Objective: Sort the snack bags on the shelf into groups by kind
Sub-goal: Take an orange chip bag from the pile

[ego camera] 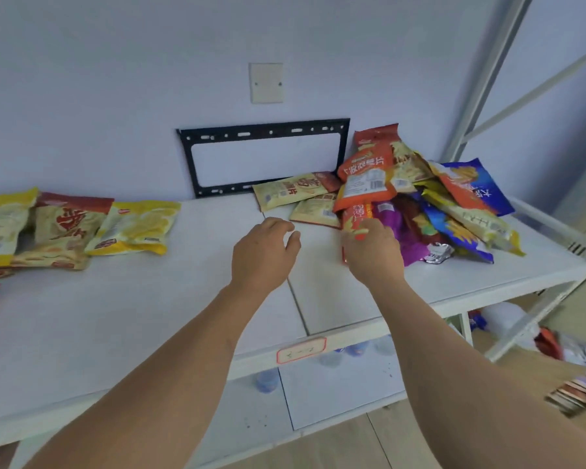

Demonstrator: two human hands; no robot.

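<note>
A mixed heap of snack bags (420,198) lies at the right end of the white shelf (149,316), with orange, purple, blue and yellow packs. My right hand (372,255) grips a red-orange bag (356,214) at the heap's near left edge. My left hand (263,255) hovers over the bare shelf just left of it, fingers loosely curled and holding nothing. Two pale yellow bags (295,192) lie flat behind my hands. At the far left sits a group of yellow and red-topped bags (71,228).
A black metal bracket (264,157) leans on the wall behind the shelf. White shelf uprights (481,96) rise at the right. Below the shelf are water bottles (266,380), and loose items lie on the floor at the right.
</note>
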